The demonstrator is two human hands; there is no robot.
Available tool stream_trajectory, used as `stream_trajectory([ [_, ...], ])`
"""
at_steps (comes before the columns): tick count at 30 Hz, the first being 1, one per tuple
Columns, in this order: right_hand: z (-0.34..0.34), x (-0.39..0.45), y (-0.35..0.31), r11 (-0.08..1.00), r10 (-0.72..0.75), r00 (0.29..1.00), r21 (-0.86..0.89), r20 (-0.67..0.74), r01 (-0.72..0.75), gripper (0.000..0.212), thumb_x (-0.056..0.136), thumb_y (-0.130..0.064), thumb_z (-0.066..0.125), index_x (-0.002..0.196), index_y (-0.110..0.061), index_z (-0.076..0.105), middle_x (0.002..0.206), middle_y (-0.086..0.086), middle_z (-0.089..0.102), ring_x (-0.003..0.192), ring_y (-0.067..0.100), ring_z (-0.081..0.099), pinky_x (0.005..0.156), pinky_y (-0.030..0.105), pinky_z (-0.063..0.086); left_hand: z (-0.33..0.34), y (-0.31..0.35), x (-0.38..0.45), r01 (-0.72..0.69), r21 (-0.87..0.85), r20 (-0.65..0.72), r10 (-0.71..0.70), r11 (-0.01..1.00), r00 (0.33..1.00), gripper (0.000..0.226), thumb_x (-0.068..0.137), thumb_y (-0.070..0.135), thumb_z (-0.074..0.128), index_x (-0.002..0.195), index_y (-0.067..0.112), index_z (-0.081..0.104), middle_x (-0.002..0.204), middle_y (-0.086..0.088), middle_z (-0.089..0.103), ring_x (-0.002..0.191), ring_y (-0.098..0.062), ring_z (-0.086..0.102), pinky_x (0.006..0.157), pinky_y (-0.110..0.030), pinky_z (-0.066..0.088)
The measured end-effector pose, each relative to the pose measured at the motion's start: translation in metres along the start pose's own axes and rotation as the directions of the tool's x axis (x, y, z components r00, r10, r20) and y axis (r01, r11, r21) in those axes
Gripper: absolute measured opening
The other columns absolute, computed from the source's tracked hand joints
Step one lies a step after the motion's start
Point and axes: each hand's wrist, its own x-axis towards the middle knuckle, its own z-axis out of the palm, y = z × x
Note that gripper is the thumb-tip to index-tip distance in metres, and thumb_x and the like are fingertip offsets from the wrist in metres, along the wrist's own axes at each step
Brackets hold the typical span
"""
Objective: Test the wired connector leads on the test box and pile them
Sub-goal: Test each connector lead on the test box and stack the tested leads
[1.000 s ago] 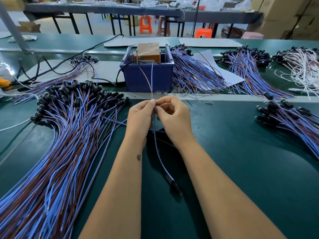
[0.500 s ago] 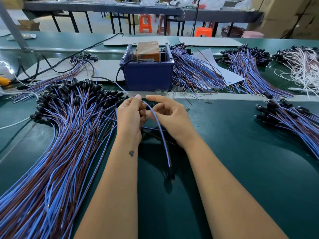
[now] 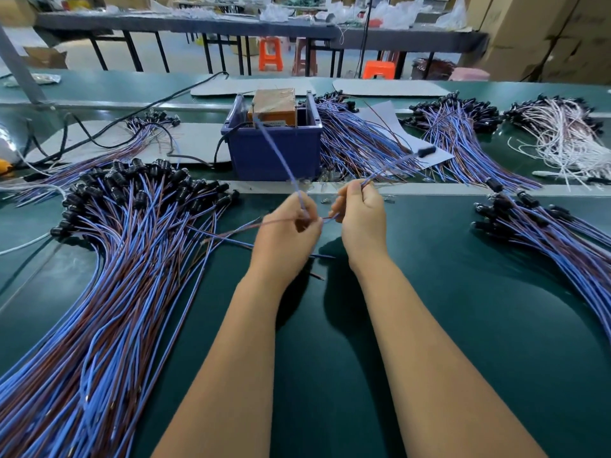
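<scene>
At twelve o'clock from my left hand point(image 3: 287, 226), its pinched blue wire point(image 3: 277, 153) runs to the test box point(image 3: 273, 107); my right hand point(image 3: 362, 211) grips the lead point(image 3: 393, 166), plug toward two o'clock.

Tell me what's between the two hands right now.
In the head view, a short stretch of thin red-brown wire bridges the gap between the left hand and right hand; under it is bare green mat.
</scene>
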Motion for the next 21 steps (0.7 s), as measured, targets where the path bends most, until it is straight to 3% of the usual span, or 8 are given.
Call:
stream_trajectory([
  [2, -0.01, 0.006, 0.0, 0.998, -0.023, 0.999, -0.055, -0.028, 0.021, 0.032, 0.105, -0.019, 0.035, 0.076, -0.02, 0.049, 0.058, -0.001, 0.045, 0.048, 0.007, 0.043, 0.051, 0.022, 0.039, 0.015, 0.007, -0.007, -0.101, 0.015, 0.15, 0.097, 0.995, 0.984, 0.022, 0.073, 0.01, 0.055, 0.071, 0.032, 0.058, 0.066, -0.001, 0.058, 0.063, -0.024, 0.051, 0.067, -0.047, 0.049],
  [4, -0.028, 0.011, 0.003, 0.994, -0.022, 0.999, -0.107, -0.044, 0.017, 0.032, 0.104, -0.019, 0.038, 0.075, -0.022, 0.051, 0.058, -0.005, 0.042, 0.053, 0.01, 0.039, 0.056, 0.028, 0.034, 0.029, 0.015, -0.016, -0.194, 0.054, 0.244, 0.175, 0.98, 0.954, 0.011, 0.073, 0.01, 0.055, 0.074, 0.019, 0.062, 0.064, -0.003, 0.059, 0.06, -0.025, 0.051, 0.061, -0.046, 0.049],
  [7, -0.064, 0.018, 0.003, 0.972, -0.044, 0.997, -0.233, -0.058, 0.029, 0.03, 0.104, -0.02, 0.039, 0.077, -0.024, 0.054, 0.062, -0.009, 0.044, 0.059, 0.009, 0.039, 0.062, 0.029, 0.032, 0.05, 0.03, -0.03, -0.172, 0.032, 0.345, 0.151, 0.984, 0.927, 0.014, 0.072, 0.014, 0.062, 0.074, 0.026, 0.067, 0.065, 0.006, 0.065, 0.059, -0.011, 0.056, 0.065, -0.04, 0.054],
  [10, -0.109, 0.021, -0.005, 0.883, -0.147, 0.989, -0.453, -0.025, 0.12, 0.026, 0.103, -0.025, 0.04, 0.085, -0.024, 0.059, 0.068, -0.011, 0.051, 0.067, 0.012, 0.046, 0.065, 0.03, 0.032, 0.077, 0.047, -0.043, -0.217, 0.022, 0.447, 0.185, 0.976, 0.875, 0.021, 0.076, 0.013, 0.072, 0.085, 0.031, 0.073, 0.072, 0.01, 0.071, 0.062, -0.002, 0.062, 0.074, -0.032, 0.056],
  [13, -0.158, 0.021, -0.019, 0.764, -0.219, 0.975, -0.616, 0.029, 0.19, 0.027, 0.102, -0.035, 0.041, 0.099, -0.025, 0.066, 0.073, -0.008, 0.059, 0.077, 0.019, 0.055, 0.063, 0.033, 0.036, 0.109, 0.062, -0.056, -0.216, -0.041, 0.504, 0.207, 0.976, 0.839, 0.028, 0.082, 0.005, 0.069, 0.102, 0.023, 0.077, 0.076, 0.01, 0.067, 0.056, 0.011, 0.053, 0.07, -0.016, 0.049],
  [17, -0.217, 0.026, -0.038, 0.555, -0.241, 0.969, -0.812, 0.049, 0.179, 0.03, 0.102, -0.039, 0.044, 0.12, -0.03, 0.066, 0.112, 0.001, 0.07, 0.104, 0.028, 0.06, 0.078, 0.037, 0.044, 0.145, 0.087, -0.078, -0.196, -0.135, 0.557, 0.238, 0.971, 0.796, 0.039, 0.082, 0.0, 0.057, 0.11, 0.021, 0.072, 0.094, 0.006, 0.071, 0.075, -0.002, 0.061, 0.081, -0.028, 0.055],
  [21, -0.261, 0.028, -0.045, 0.436, -0.15, 0.989, -0.898, -0.005, 0.061, 0.03, 0.102, -0.034, 0.044, 0.124, -0.033, 0.063, 0.116, 0.007, 0.067, 0.107, 0.032, 0.059, 0.082, 0.04, 0.048, 0.167, 0.102, -0.094, -0.188, -0.186, 0.573, 0.262, 0.964, 0.777, 0.032, 0.078, 0.013, 0.052, 0.1, 0.025, 0.071, 0.082, 0.016, 0.065, 0.079, -0.008, 0.063, 0.078, -0.027, 0.053],
])
